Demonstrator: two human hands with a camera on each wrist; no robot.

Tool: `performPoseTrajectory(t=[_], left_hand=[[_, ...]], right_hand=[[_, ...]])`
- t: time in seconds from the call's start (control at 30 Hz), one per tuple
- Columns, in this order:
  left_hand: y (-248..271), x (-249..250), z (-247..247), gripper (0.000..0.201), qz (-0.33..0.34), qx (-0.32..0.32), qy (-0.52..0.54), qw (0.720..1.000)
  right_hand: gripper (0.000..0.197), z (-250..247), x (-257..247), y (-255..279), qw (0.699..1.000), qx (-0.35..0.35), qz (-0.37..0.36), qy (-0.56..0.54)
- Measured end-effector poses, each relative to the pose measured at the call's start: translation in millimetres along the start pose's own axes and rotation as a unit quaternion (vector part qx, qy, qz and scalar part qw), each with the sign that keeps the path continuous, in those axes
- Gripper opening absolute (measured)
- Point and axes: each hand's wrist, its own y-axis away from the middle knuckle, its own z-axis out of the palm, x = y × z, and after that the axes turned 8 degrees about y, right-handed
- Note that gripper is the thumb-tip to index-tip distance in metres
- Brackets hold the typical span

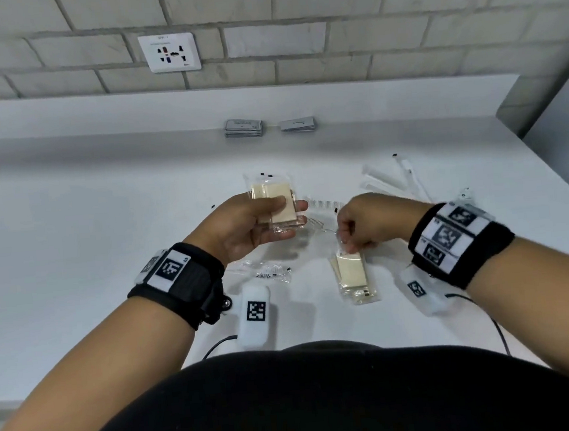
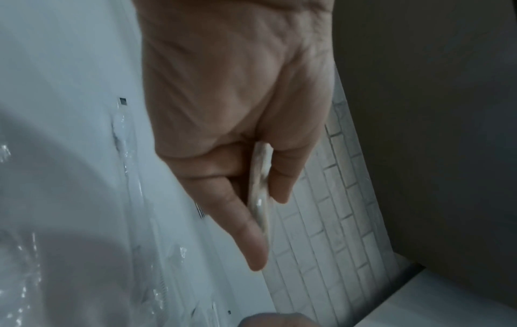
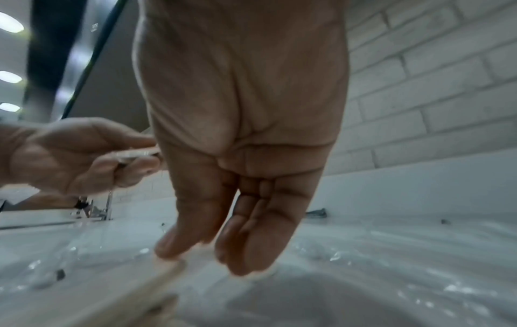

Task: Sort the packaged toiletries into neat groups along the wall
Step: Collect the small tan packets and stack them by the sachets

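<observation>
My left hand [image 1: 269, 216] holds a clear packet with cream pads [image 1: 276, 202] above the white counter, thumb on top and fingers underneath; in the left wrist view the packet [image 2: 260, 188] shows edge-on between thumb and fingers. My right hand [image 1: 349, 240] pinches the top edge of a second cream-pad packet [image 1: 352, 274] that lies on the counter; its fingertips [image 3: 251, 254] press on the packet's edge [image 3: 167, 274]. Two stacks of grey sachets [image 1: 244, 128] [image 1: 297, 124] stand along the wall ledge.
Clear-wrapped combs [image 1: 322, 208] lie between the hands, long white wrapped sticks [image 1: 396, 178] at the right, a small clear packet [image 1: 267, 271] near my left wrist. A wall socket [image 1: 169, 52] sits above the counter [image 1: 71, 234]. A corner wall [image 1: 541, 96] bounds the right.
</observation>
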Motion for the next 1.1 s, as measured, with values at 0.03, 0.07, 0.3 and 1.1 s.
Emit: performPoseTrajectory(t=[0.03, 0.07, 0.3, 1.1], left_hand=[[0, -1, 0, 0.023, 0.008, 0.001, -0.007, 1.0], [0, -1, -1, 0.02, 0.017, 0.009, -0.017, 1.0], [-6, -5, 12, 0.019, 0.072, 0.045, -0.112, 0.99], [-4, 2, 19, 0.013, 0.144, 0.095, 0.053, 0.984]], right_hand=[[0.013, 3, 0, 0, 0.999, 0.035, 0.002, 0.027], [0.012, 0, -2, 1, 0.997, 0.075, -0.002, 0.018], [0.008, -32, -33, 12, 0.867, 0.23, -0.089, -0.433], [0.017, -16, -38, 7, 0.793, 0.26, -0.081, -0.544]])
